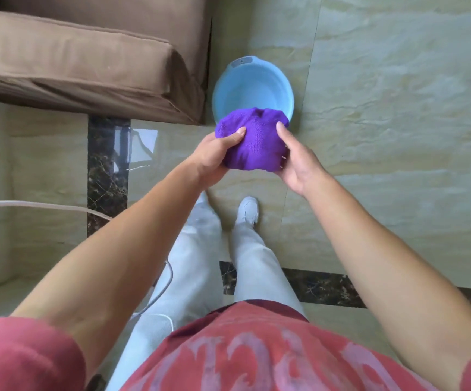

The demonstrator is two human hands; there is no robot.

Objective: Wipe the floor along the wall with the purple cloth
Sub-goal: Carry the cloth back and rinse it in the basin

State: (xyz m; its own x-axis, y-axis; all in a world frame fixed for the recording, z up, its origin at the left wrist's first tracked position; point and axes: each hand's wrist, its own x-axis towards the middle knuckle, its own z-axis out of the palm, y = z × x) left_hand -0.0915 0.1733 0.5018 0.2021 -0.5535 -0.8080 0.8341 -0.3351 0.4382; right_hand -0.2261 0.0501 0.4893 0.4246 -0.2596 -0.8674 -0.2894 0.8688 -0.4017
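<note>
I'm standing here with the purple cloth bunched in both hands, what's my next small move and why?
Probably crouch and bring the purple cloth down to the floor. Both the left hand and the right hand hold it balled up in the air above the blue basin, and nothing is touching the tiles yet, so no wiping can start.

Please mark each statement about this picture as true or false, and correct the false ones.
1. Both hands hold the purple cloth. True: left hand and right hand grip its sides.
2. The cloth lies flat on the floor. False: it is bunched and held in the air.
3. A blue basin stands on the floor beside the brown sofa. True.
4. The basin is red. False: it is light blue.
5. The person is barefoot. False: a white shoe shows.
</note>
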